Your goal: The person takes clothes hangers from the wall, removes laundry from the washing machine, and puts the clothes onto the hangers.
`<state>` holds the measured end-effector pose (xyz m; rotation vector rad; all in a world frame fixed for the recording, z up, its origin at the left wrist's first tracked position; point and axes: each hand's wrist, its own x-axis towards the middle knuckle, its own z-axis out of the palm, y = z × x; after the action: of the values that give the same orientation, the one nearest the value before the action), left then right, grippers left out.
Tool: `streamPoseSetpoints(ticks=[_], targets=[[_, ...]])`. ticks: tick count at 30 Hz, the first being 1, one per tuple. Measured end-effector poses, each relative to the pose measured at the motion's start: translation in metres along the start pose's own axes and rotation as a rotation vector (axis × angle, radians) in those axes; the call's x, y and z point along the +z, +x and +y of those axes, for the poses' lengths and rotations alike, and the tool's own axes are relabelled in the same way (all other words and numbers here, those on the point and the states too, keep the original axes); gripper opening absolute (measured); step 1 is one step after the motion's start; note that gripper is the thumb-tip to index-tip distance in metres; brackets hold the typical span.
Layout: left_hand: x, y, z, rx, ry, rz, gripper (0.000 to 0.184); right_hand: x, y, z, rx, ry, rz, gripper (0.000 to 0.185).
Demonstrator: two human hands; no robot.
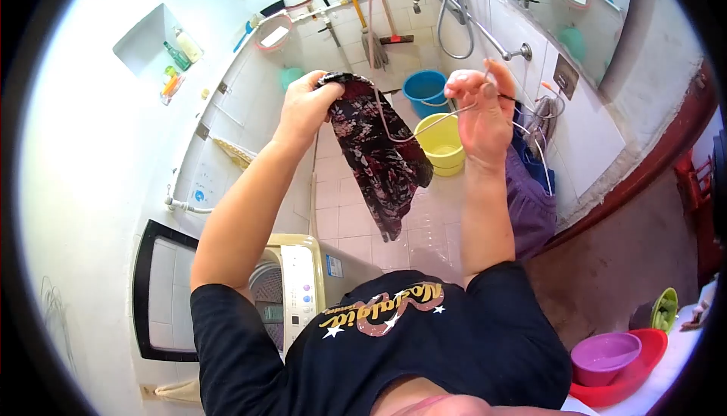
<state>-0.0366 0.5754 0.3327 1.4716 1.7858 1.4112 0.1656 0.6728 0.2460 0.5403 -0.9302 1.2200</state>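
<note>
My left hand (309, 105) is closed on the top edge of a dark floral garment (379, 143), which hangs down over the floor. A thin wire hanger (401, 140) runs from the garment's upper edge across to my right hand (485, 117). The fingers of that hand are curled around the hanger near its hook end. Part of the hanger is hidden by the cloth and my fingers. Below and behind my right forearm hang a purple garment (530, 204) and other hangers with blue cloth.
An open top-loading washing machine (299, 280) stands at lower left. Behind the garment are a blue bucket (424, 87) and a yellow bucket (441, 147) on the tiled floor. Mops (375, 49) lean at the back wall. Purple (602, 355) and red basins (644, 370) sit at lower right.
</note>
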Motion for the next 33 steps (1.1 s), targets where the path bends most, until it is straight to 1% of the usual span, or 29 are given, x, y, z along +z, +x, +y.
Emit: streamPoseSetpoints(ticks=[2,3,4,5,7,8,10,11,13,14,16,17,18,20,22,24,25,28,29,30,31,32,33], targets=[[-0.011,-0.003,0.007,0.019,-0.002,0.036,0.013,-0.001,-0.007,0.02,0.0,0.051,-0.01,0.032],[-0.018,-0.002,0.008,0.032,-0.008,0.054,0.014,0.001,-0.015,0.03,0.099,0.033,0.016,0.032],[-0.022,-0.003,0.012,0.04,-0.034,0.121,0.014,0.003,-0.025,0.04,0.201,0.013,0.039,0.031],[-0.03,-0.001,0.011,0.022,-0.046,0.148,0.014,0.0,-0.041,0.056,0.206,0.021,0.035,0.031],[-0.051,0.007,0.008,-0.01,-0.102,0.205,0.011,-0.006,-0.078,0.085,0.502,0.015,-0.016,0.029],[-0.064,0.011,0.004,-0.024,-0.048,0.24,0.012,0.0,-0.09,0.087,0.635,0.161,0.09,0.026],[-0.076,0.011,0.001,0.008,0.0,0.323,0.016,-0.007,-0.08,0.071,0.788,-0.164,0.033,0.027],[-0.091,0.017,-0.014,-0.008,-0.004,0.34,0.016,-0.004,-0.06,0.06,0.807,-0.215,-0.048,0.029],[-0.121,0.033,-0.065,0.092,0.283,0.356,0.022,0.001,-0.014,0.045,0.933,-0.425,-0.28,0.028],[-0.121,0.031,-0.079,0.084,0.265,0.36,0.022,0.008,0.008,0.038,1.002,-0.527,-0.399,0.027],[-0.121,0.03,-0.095,0.024,0.206,0.31,0.025,0.026,0.039,0.034,1.187,-0.673,-0.552,0.027],[-0.105,0.019,-0.081,-0.063,0.182,0.31,0.027,0.033,0.051,0.034,1.242,-0.719,-0.604,0.027],[-0.1,0.025,-0.099,-0.059,0.171,0.335,0.028,0.039,0.062,0.034,1.23,-0.763,-0.627,0.028],[-0.088,0.035,-0.125,0.038,0.289,0.331,0.03,0.05,0.084,0.035,1.224,-0.854,-0.696,0.029],[-0.07,0.03,-0.112,0.039,0.28,0.309,0.032,0.064,0.094,0.036,1.252,-0.943,-0.745,0.03],[-0.06,0.025,-0.096,0.1,0.481,0.347,0.033,0.076,0.093,0.04,1.283,-1.036,-0.793,0.03],[-0.057,0.023,-0.089,0.099,0.49,0.32,0.034,0.078,0.092,0.042,1.29,-1.051,-0.785,0.03],[-0.045,0.018,-0.097,0.152,0.533,0.232,0.033,0.068,0.084,0.044,1.34,-0.896,-0.678,0.027],[-0.041,0.014,-0.094,0.039,0.414,0.059,0.035,0.064,0.078,0.042,1.325,-0.913,-0.65,0.026],[-0.035,0.014,-0.109,0.103,0.344,-0.005,0.039,0.058,0.073,0.042,1.308,-0.928,-0.621,0.024],[-0.031,0.012,-0.12,0.12,0.362,-0.044,0.038,0.047,0.068,0.043,1.333,-0.913,-0.544,0.02],[-0.028,0.008,-0.126,0.135,0.381,-0.082,0.038,0.036,0.063,0.043,1.394,-0.781,-0.474,0.017],[-0.026,0.004,-0.129,0.108,0.393,-0.09,0.038,0.031,0.057,0.043,1.402,-0.769,-0.44,0.015]])
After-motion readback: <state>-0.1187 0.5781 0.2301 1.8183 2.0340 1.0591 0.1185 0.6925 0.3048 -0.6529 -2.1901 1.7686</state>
